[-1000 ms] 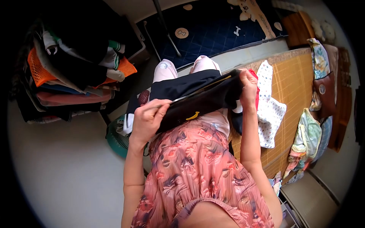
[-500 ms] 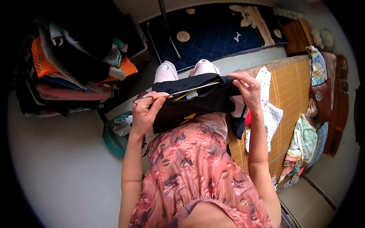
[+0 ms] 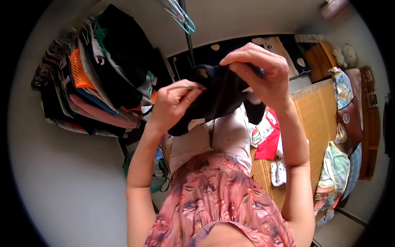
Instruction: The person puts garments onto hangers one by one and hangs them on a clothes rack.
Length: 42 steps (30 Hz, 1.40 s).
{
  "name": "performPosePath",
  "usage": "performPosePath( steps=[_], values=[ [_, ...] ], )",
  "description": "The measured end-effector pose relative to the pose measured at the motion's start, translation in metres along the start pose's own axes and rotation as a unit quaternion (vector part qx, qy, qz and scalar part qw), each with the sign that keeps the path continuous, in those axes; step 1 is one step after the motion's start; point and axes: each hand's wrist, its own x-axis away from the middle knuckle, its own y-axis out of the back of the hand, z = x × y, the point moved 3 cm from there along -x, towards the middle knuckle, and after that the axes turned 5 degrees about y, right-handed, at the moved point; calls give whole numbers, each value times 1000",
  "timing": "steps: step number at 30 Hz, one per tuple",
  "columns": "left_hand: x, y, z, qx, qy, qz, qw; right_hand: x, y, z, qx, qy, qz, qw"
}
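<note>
A black garment (image 3: 220, 99) with a small white print hangs between my two raised hands, above my lap. My left hand (image 3: 175, 103) is closed in a pinch on its left side, near the collar; a thin hanger rod seems to lie in the same grip. Higher up on the right, my right hand (image 3: 263, 72) pinches the garment's upper edge between thumb and fingers. Dark cloth hides much of the neck opening. Below it, my legs in pale pink trousers (image 3: 230, 136) are visible.
Clothes hang in a dense row (image 3: 88, 82) at the left. Teal hangers (image 3: 183, 20) hang on a dark pole at the top. A red garment (image 3: 268, 142) and white patterned cloth (image 3: 278, 172) lie on the bamboo mat (image 3: 319, 111). A green basket (image 3: 158, 183) stands at lower left.
Both hands have lifted the black garment up and away from my lap. The view has tilted up, bringing the teal hangers and more of the hanging clothes into sight.
</note>
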Motion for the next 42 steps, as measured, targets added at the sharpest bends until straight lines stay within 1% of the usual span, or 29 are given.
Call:
performPosePath(
  steps=[1, 2, 3, 4, 5, 6, 8, 9, 10, 12, 14, 16, 18, 19, 22, 23, 24, 26, 28, 29, 30, 32, 34, 35, 36, 38, 40, 41, 42],
  values=[
    [-9, 13, -5, -7, -8, -34, 999, -10, 6, 1, 40, 41, 10, 998],
    [-13, 30, -11, -9, 26, -57, 998, -18, 13, 1, 99, 77, 22, 992],
    [-16, 45, -8, 38, 66, -91, 993, -18, 18, -11, 124, 62, 8, 990],
    [-23, 60, -7, 44, -1, -131, 990, -15, 23, -25, 147, 47, -4, 988],
    [-31, 68, -6, 79, -58, -161, 982, -12, 31, -35, 141, 3, 21, 990],
    [-36, 78, -5, 64, -77, -175, 979, -8, 38, -44, 138, -41, 47, 989],
    [-45, 86, -5, 40, -88, -153, 983, -7, 45, -50, 135, -58, 56, 987],
    [-50, 84, -4, 25, -80, -122, 989, -3, 43, -57, 108, -57, 59, 991],
    [-53, 79, 0, 11, -70, -89, 993, 0, 41, -59, 132, -78, 94, 984],
    [-54, 63, 19, 14, -86, -70, 994, 13, 32, -72, 189, -69, 113, 973],
    [-45, 52, 32, -12, -17, -50, 999, 21, 22, -69, 161, -105, 96, 977],
    [-40, 43, 39, 21, -19, -54, 998, 30, 16, -77, 157, -120, 111, 974],
    [-35, 34, 49, 53, -8, -50, 997, 34, 12, -78, 183, -114, 129, 968],
    [-33, 30, 53, 63, -4, -37, 997, 35, 9, -78, 195, -110, 140, 965],
    [-37, 12, 52, 74, -21, -6, 997, 37, -6, -81, 168, -139, 138, 966],
    [-35, 6, 48, 2, -1, 35, 999, 36, -16, -76, 177, -105, 115, 972],
    [-35, -4, 53, -15, -30, 15, 999, 35, -27, -75, 161, -111, 90, 977],
    [-36, -6, 49, 14, -23, 12, 1000, 37, -38, -75, 29, -161, -2, 986],
    [-39, -1, 53, 45, -18, -5, 999, 37, -37, -73, 80, -149, 20, 985],
    [-39, 3, 56, 45, 7, -10, 999, 38, -37, -73, 104, -142, 34, 984],
    [-39, 8, 58, 41, 35, 1, 999, 42, -37, -76, 113, -164, 63, 978],
    [-38, 11, 70, 49, 35, 5, 998, 51, -35, -84, 135, -205, 118, 962],
    [-35, 19, 73, 46, 53, 19, 997, 59, -28, -93, 51, -262, 72, 961],
    [-31, 25, 76, 44, 63, 26, 997, 63, -19, -102, 26, -259, 31, 965],
    [-27, 35, 91, 4, 65, 20, 998, 68, -9, -113, -2, -255, -11, 967],
    [-15, 61, 122, -39, 107, 34, 993, 84, 12, -140, -56, -280, -47, 957],
    [-7, 76, 142, -89, 173, 5, 981, 88, 19, -149, -47, -282, -48, 957],
    [-7, 79, 145, -112, 127, -1, 986, 90, 18, -151, -55, -273, -59, 959],
    [-9, 81, 144, -53, 122, -38, 990, 87, 17, -149, -62, -264, -70, 960]
  ],
)
